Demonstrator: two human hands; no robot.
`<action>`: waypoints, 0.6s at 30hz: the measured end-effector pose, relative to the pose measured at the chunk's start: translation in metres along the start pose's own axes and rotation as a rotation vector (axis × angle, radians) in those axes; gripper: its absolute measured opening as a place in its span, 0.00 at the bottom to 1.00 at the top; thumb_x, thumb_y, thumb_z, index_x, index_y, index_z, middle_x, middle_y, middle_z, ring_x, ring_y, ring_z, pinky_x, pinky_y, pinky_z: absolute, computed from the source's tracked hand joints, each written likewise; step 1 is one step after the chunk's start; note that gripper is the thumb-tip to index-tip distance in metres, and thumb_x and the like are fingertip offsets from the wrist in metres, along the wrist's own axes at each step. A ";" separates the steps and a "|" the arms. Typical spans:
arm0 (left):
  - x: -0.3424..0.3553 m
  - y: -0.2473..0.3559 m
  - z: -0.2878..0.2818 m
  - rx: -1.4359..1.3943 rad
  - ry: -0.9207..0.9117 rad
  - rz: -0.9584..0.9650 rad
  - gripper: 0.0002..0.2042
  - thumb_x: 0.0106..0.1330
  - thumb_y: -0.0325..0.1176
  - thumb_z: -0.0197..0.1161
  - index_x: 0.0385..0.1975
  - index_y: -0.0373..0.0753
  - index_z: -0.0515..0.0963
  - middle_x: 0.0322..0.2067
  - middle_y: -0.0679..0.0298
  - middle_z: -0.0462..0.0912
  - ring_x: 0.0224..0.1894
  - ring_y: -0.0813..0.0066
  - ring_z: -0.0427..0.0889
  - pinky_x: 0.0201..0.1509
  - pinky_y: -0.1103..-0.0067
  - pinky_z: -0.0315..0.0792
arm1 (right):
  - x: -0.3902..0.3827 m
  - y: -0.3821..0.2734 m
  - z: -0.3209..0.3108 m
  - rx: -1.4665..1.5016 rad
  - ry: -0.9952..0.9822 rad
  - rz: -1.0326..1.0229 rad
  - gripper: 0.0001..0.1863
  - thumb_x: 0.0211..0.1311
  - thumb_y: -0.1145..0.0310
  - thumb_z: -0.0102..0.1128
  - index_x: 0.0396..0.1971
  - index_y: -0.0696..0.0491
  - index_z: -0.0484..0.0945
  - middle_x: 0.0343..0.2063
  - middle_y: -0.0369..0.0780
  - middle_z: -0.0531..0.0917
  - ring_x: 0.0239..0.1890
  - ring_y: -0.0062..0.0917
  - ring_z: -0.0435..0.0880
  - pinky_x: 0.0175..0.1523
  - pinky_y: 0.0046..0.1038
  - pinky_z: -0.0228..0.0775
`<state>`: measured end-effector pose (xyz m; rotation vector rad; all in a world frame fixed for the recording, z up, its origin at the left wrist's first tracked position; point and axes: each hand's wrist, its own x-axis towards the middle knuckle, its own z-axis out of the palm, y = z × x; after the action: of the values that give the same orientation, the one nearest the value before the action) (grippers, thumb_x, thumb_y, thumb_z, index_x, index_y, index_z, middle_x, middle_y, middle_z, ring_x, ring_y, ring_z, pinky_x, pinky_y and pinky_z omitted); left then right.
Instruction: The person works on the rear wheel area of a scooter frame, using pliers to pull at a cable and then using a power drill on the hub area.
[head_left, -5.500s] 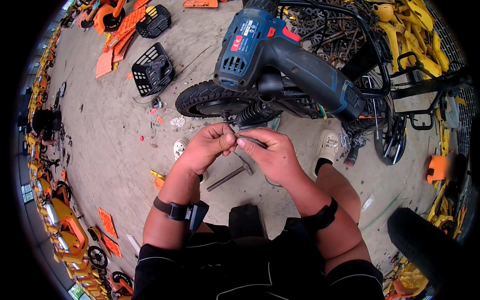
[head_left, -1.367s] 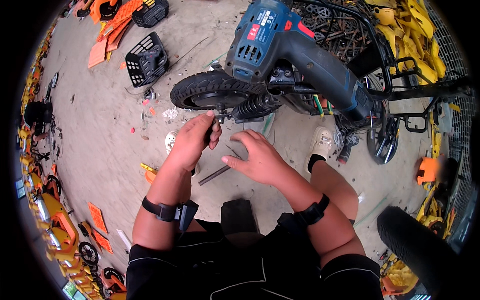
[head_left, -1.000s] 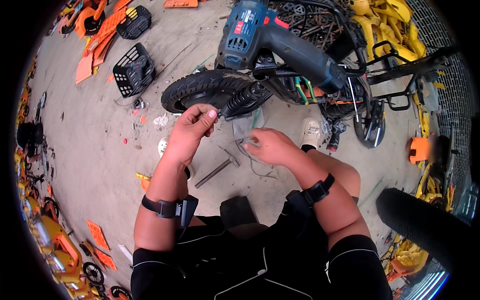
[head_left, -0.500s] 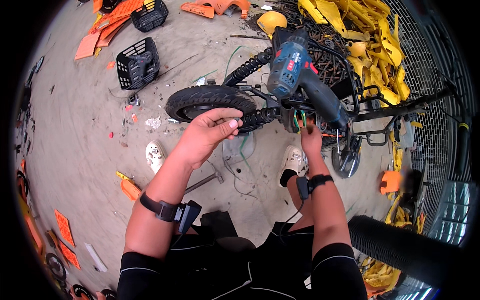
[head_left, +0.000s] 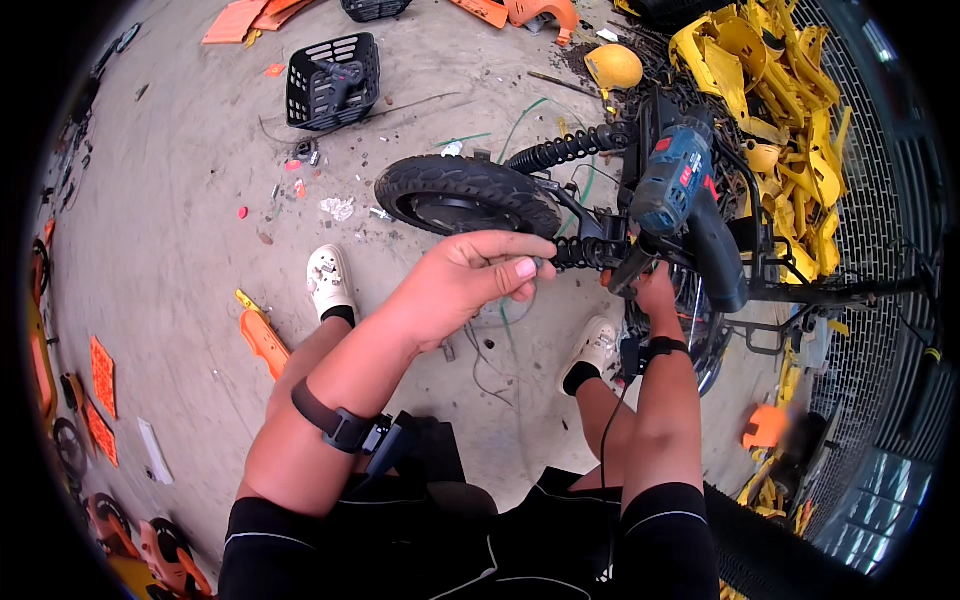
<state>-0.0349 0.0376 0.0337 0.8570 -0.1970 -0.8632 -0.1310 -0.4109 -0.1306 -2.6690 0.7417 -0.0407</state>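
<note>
In front of me lies a stripped black scooter frame with a rear wheel and coil shock absorbers. My left hand is beside the nearer shock, its thumb and forefinger pinched together. A small dark bit shows at those fingertips, too small to name. My right hand reaches in under the frame with curled fingers, and the frame partly hides what they grip. Above it, a blue and black cordless drill rests on the frame.
Yellow plastic panels are heaped at the far right beside a brick wall. A black basket holding a dark power tool stands at the far left. An orange part lies near my left shoe. Small debris dots the concrete.
The scooter and drill sit farther right in view as my head has shifted. Green handle-like shapes by my right hand are now out of sight. My left hand stays pinched near the shock.
</note>
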 end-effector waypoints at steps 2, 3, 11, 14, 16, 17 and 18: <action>0.003 0.001 0.000 0.020 0.009 -0.002 0.16 0.71 0.34 0.63 0.54 0.33 0.79 0.43 0.63 0.85 0.38 0.82 0.78 0.49 0.82 0.75 | -0.001 -0.006 -0.020 -0.127 -0.008 0.009 0.26 0.53 0.59 0.71 0.44 0.62 0.73 0.37 0.54 0.83 0.43 0.49 0.84 0.46 0.42 0.74; 0.005 0.003 0.002 0.030 0.009 0.004 0.16 0.71 0.34 0.63 0.54 0.34 0.79 0.43 0.63 0.85 0.38 0.82 0.78 0.48 0.82 0.75 | 0.001 -0.006 -0.031 -0.193 -0.007 0.010 0.24 0.53 0.59 0.71 0.41 0.62 0.74 0.36 0.53 0.84 0.41 0.46 0.85 0.44 0.40 0.75; 0.026 0.006 0.009 0.045 -0.030 -0.052 0.12 0.73 0.34 0.60 0.51 0.35 0.79 0.40 0.64 0.83 0.38 0.81 0.79 0.48 0.82 0.75 | -0.109 -0.058 -0.109 0.535 -0.202 0.519 0.14 0.68 0.60 0.63 0.34 0.56 0.75 0.20 0.33 0.75 0.19 0.16 0.66 0.23 0.25 0.56; 0.036 -0.007 0.014 0.125 -0.087 -0.092 0.12 0.74 0.37 0.58 0.46 0.35 0.79 0.38 0.67 0.83 0.38 0.82 0.79 0.47 0.82 0.75 | -0.170 -0.084 -0.140 0.873 -0.224 0.648 0.12 0.70 0.61 0.61 0.32 0.49 0.67 0.17 0.28 0.64 0.12 0.11 0.57 0.16 0.18 0.45; 0.040 -0.019 0.020 0.206 -0.150 -0.111 0.13 0.74 0.38 0.58 0.47 0.35 0.80 0.38 0.67 0.83 0.38 0.82 0.79 0.46 0.82 0.75 | -0.201 -0.095 -0.150 1.003 -0.226 0.663 0.11 0.71 0.62 0.59 0.34 0.49 0.68 0.17 0.27 0.63 0.12 0.11 0.55 0.15 0.17 0.44; 0.038 -0.024 0.025 0.293 -0.193 -0.150 0.13 0.74 0.39 0.57 0.45 0.36 0.79 0.38 0.66 0.83 0.40 0.79 0.79 0.47 0.79 0.75 | -0.215 -0.106 -0.156 1.049 -0.239 0.665 0.11 0.72 0.62 0.58 0.34 0.50 0.68 0.17 0.27 0.62 0.12 0.11 0.54 0.16 0.17 0.44; 0.039 -0.032 0.034 0.365 -0.239 -0.205 0.12 0.74 0.39 0.57 0.45 0.37 0.79 0.40 0.66 0.82 0.42 0.79 0.79 0.48 0.79 0.75 | -0.229 -0.119 -0.164 1.097 -0.245 0.668 0.10 0.72 0.62 0.58 0.35 0.50 0.69 0.17 0.27 0.61 0.13 0.11 0.53 0.16 0.17 0.43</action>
<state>-0.0438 -0.0217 0.0258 1.1260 -0.4936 -1.1432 -0.2897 -0.2570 0.0806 -1.3046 1.0724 0.0445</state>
